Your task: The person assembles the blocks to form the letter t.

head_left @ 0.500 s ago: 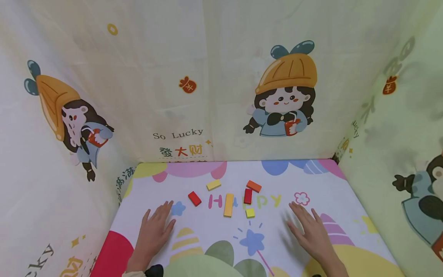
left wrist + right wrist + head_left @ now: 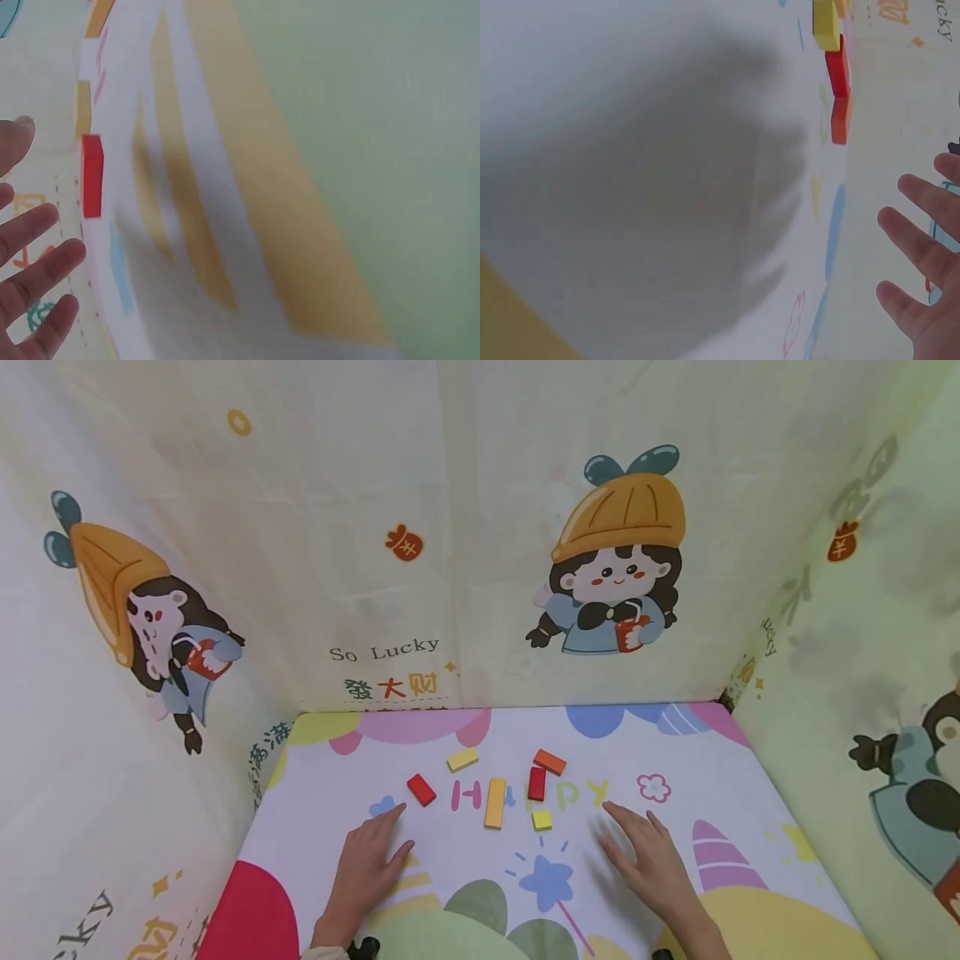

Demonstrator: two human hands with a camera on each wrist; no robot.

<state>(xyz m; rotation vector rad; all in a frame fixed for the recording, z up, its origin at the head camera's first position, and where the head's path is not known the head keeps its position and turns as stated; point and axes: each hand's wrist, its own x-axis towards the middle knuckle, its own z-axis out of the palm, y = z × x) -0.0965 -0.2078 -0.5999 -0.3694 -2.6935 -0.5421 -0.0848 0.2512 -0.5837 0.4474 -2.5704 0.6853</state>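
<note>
Head view: red block [image 2: 422,790] beyond left hand [image 2: 367,863]; apart.

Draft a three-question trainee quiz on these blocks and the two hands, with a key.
1. How many blocks lie on the table?
2. True or false: the right hand is holding a block.
3. Which lies nearest the left hand?
A) the small yellow cube
B) a red block
C) the orange block

Key:
1. Six.
2. False; it is spread open and holds nothing.
3. B.
</note>
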